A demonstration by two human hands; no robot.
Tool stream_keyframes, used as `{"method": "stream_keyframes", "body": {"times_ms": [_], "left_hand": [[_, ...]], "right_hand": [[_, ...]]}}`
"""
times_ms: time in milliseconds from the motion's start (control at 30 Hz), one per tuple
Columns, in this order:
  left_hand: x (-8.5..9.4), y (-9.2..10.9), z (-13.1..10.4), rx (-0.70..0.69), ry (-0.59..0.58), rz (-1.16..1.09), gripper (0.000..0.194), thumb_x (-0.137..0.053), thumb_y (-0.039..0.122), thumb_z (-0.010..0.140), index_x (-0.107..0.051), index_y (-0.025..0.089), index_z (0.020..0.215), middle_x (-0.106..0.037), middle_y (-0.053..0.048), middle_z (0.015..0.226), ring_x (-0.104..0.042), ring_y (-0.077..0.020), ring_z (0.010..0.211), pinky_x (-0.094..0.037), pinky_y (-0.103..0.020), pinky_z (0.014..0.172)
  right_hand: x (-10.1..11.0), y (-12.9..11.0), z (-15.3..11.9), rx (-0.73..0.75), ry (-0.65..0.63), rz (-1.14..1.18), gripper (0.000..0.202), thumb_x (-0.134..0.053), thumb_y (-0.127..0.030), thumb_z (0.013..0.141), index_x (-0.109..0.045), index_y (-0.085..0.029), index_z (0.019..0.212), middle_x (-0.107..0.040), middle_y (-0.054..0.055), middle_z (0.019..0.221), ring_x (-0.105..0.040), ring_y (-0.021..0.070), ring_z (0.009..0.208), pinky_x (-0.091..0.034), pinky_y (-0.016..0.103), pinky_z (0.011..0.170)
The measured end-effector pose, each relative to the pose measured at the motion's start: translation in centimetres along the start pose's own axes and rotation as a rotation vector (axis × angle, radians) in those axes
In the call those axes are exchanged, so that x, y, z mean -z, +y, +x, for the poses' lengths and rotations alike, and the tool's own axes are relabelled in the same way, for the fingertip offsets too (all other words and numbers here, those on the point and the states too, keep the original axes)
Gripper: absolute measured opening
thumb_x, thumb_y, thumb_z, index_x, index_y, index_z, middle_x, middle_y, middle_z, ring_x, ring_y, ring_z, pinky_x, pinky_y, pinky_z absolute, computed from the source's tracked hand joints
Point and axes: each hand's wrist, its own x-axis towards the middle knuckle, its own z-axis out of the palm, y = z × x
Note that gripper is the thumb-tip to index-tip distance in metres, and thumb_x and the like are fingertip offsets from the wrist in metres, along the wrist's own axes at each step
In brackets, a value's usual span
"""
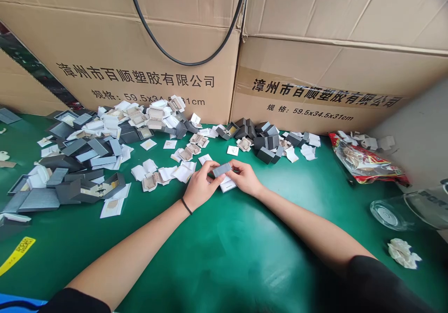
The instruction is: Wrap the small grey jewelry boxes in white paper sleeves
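Observation:
Between my two hands is a small grey box (222, 169), held just above the green table (217, 247). My left hand (201, 182) grips its left end, with the thumb along the near side. My right hand (243, 177) has its fingers closed on the right end. Under the hands lies a white printed card (228, 185), partly covered by them. White paper pieces (184, 170) and folded card inserts (150, 181) lie just left of my left hand. What is inside the grey box is hidden.
A large heap of grey boxes (87, 152) and white inserts spreads at the left. Dark boxes (268, 142) sit at the back. Tall cartons (157, 47) wall the far edge. At the right are a red snack bag (367, 163), a clear cup (387, 214) and crumpled tissue (403, 253).

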Motion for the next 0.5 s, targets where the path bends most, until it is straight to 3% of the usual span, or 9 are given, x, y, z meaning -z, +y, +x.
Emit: {"method": "stream_keyframes", "body": {"times_ms": [67, 167, 333, 500], "left_hand": [[-0.11, -0.17, -0.14, -0.052, 0.056, 0.029, 0.029, -0.054, 0.037, 0.081, -0.051, 0.020, 0.104, -0.062, -0.007, 0.102, -0.061, -0.0186, 0.090, -0.050, -0.025, 0.065], [-0.22, -0.50, -0.23, -0.145, 0.087, 0.124, 0.021, -0.052, 0.033, 0.083, -0.055, 0.021, 0.099, -0.064, -0.006, 0.096, -0.061, -0.0187, 0.090, -0.050, -0.028, 0.074], [-0.37, -0.82, -0.17, -0.186, 0.129, 0.193, 0.014, -0.051, 0.026, 0.083, -0.057, 0.020, 0.094, -0.066, -0.005, 0.090, -0.062, -0.0182, 0.085, -0.048, -0.027, 0.072], [-0.43, -0.84, -0.15, -0.146, 0.085, 0.248, 0.016, -0.050, 0.033, 0.084, -0.056, 0.020, 0.089, -0.066, -0.003, 0.083, -0.062, -0.0178, 0.077, -0.046, -0.027, 0.066]], "right_hand": [[-0.07, -0.09, -0.08, 0.005, -0.003, -0.058, 0.027, -0.056, -0.042, 0.079, -0.056, -0.016, 0.072, -0.051, -0.002, 0.063, -0.042, 0.0087, 0.056, -0.034, 0.021, 0.052], [-0.19, -0.26, -0.16, 0.008, -0.043, -0.134, 0.027, -0.056, -0.039, 0.078, -0.053, -0.015, 0.066, -0.047, -0.003, 0.059, -0.039, 0.0077, 0.054, -0.032, 0.020, 0.050], [-0.40, -0.54, -0.26, -0.004, -0.029, -0.159, 0.028, -0.053, -0.037, 0.079, -0.045, -0.017, 0.061, -0.042, -0.005, 0.055, -0.036, 0.0067, 0.051, -0.029, 0.020, 0.048], [-0.64, -0.93, -0.68, 0.065, 0.014, -0.172, 0.012, -0.054, -0.027, 0.077, -0.053, -0.018, 0.084, -0.051, -0.003, 0.066, -0.046, 0.0089, 0.058, -0.036, 0.020, 0.052]]}}
